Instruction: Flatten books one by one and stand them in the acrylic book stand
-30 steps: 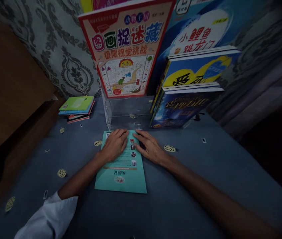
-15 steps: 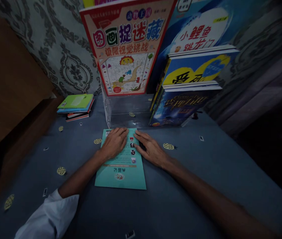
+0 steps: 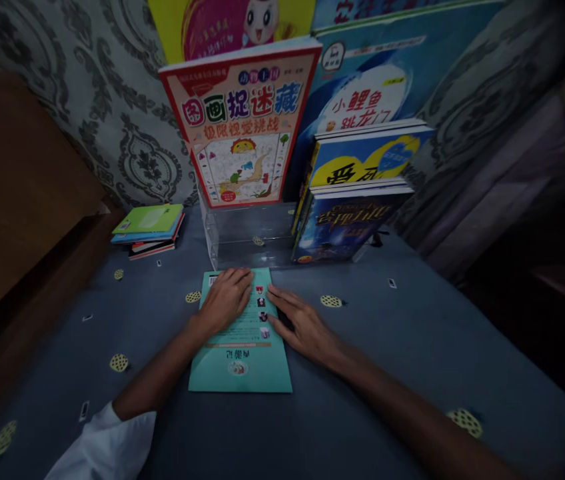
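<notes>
"Stretching back to damask-patterned wallpaper [image 3: 152, 160], a bench [image 3: 387, 320] in pineapple-print cloth carries a display of children's books. What stands tallest?"

"Upright volumes at a clear acrylic rack [image 3: 232, 257]: the red-bordered '图画捉迷藏' book [image 3: 242, 153] on the left, a dark-blue book [image 3: 347, 233] front right. A green-topped stack of books [image 3: 150, 220] lies apart, far left."

"And lying flat, centre?"

"A teal paperback marked '西游记' [image 3: 250, 337], directly before the rack, its far edge just beside the rack's foot. Its long axis runs from the near side toward the rack, and its title is upside down from this side."

"Which of the hands is nearer to it?"

"Both touch it. The left hand [image 3: 227, 297] lies palm down over the cover's far left part; the right hand [image 3: 302, 327] slants in from the side, fingers and thumb at the right long edge."

"Clenched?"

"Neither. Both are loosely spread, resting rather than grasping, though whether any finger tucks under that edge cannot be told."

"Smallest details?"

"A column of portraits [image 3: 263, 317] by the right thumb; a barcode [image 3: 212, 281] at the far left corner."
</notes>
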`<state>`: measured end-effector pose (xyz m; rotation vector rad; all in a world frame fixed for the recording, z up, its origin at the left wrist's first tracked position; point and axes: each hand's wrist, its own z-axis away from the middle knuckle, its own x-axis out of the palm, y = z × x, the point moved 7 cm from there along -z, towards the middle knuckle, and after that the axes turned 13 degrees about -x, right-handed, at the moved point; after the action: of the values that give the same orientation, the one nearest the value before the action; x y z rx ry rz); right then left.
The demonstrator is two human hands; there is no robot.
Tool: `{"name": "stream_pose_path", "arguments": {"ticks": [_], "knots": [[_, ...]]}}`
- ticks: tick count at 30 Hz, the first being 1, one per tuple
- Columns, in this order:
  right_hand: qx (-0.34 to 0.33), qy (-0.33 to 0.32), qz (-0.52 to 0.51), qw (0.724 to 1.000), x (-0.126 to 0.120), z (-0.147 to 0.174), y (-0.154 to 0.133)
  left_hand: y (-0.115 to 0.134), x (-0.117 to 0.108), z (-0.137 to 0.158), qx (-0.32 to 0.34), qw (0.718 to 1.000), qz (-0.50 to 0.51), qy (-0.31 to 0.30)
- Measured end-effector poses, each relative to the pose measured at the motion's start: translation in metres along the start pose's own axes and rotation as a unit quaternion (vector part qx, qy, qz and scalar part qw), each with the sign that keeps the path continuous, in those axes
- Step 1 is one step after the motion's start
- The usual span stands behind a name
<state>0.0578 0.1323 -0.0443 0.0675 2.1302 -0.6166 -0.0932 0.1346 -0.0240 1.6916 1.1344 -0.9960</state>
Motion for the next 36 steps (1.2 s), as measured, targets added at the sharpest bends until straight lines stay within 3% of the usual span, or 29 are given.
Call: {"name": "stream_pose_path", "arguments": {"ticks": [10,36], "knots": [[0.003,-0.001,-0.013,1.000,-0.005,0.010,-0.015,0.001,-0.002,0.000,0.000,1.000,0.007,0.007],[-0.005,0.012,-0.023,1.000,-0.005,0.011,-0.011,0.003,-0.005,-0.002,0.008,1.000,0.014,-0.008]]}}
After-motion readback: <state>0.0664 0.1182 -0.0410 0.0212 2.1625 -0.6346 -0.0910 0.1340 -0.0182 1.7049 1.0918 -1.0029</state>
